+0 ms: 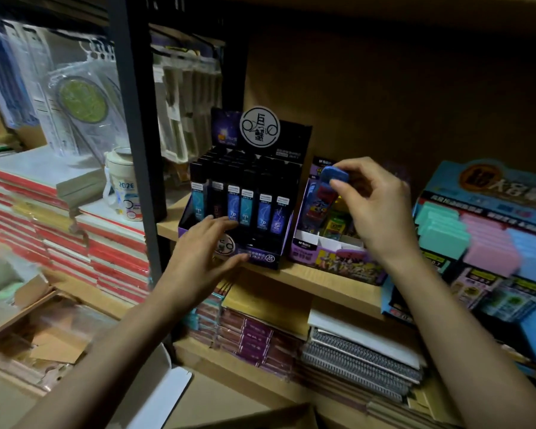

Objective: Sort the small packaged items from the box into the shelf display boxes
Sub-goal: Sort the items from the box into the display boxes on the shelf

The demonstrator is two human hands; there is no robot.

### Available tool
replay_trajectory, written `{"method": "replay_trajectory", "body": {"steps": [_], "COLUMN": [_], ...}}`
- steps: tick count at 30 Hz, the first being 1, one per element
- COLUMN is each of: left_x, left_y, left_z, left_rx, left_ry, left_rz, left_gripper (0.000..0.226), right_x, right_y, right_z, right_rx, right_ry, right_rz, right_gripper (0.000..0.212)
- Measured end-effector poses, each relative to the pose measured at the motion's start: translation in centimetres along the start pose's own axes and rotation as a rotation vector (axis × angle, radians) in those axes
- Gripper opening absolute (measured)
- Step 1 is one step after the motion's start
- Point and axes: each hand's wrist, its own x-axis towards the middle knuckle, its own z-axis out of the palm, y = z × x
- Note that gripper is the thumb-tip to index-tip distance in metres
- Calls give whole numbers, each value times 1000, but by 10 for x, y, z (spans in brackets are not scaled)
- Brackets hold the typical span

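My right hand (373, 199) pinches the blue top of a small packaged item (324, 193), a blue and red packet standing tilted in the purple display box (331, 258) on the wooden shelf. My left hand (205, 246) rests open against the front of the dark display box (260, 255), which holds rows of slim blue and purple packets (245, 205). A white cardboard box flap (164, 394) shows at the bottom, under my left forearm; its contents are hidden.
A blue display box (483, 230) of pastel packets stands at the right. Stacked red notebooks (106, 243) and a white cup (123, 184) sit left of a black post (140, 119). Spiral notebooks (362, 363) fill the lower shelf.
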Motion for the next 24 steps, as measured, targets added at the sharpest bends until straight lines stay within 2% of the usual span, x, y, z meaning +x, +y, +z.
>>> {"method": "replay_trajectory", "body": {"steps": [3,6,9,15,18,20,24], "left_x": [0,2,1,-9,-23,-39,-83], "left_y": [-10,-14,-15,-1,8,7,-13], "left_z": [8,11,11,-2,-17,-25,-22], "left_rx": [-15,16,26,-33,-90,-128,-33], "left_ry": [-38,-23,-19,11,-3,-93,-374], "left_rz": [1,43,54,82,104,71,16], "left_gripper": [57,55,54,58,44,31,19], "right_x": [0,3,6,9,6,-4,-51], "right_y": [11,22,30,26,14,2,-16], "right_z": [9,17,23,25,11,1,-7], "right_rx": [-43,-246,-452,-617,-578,-490,-272], "right_ry": [-29,-73,-106,-192,-236,-277,-593], "right_rz": [-25,-96,-66,-84,-130,-150,-100], "right_gripper": [22,25,30,36,37,33,22]}}
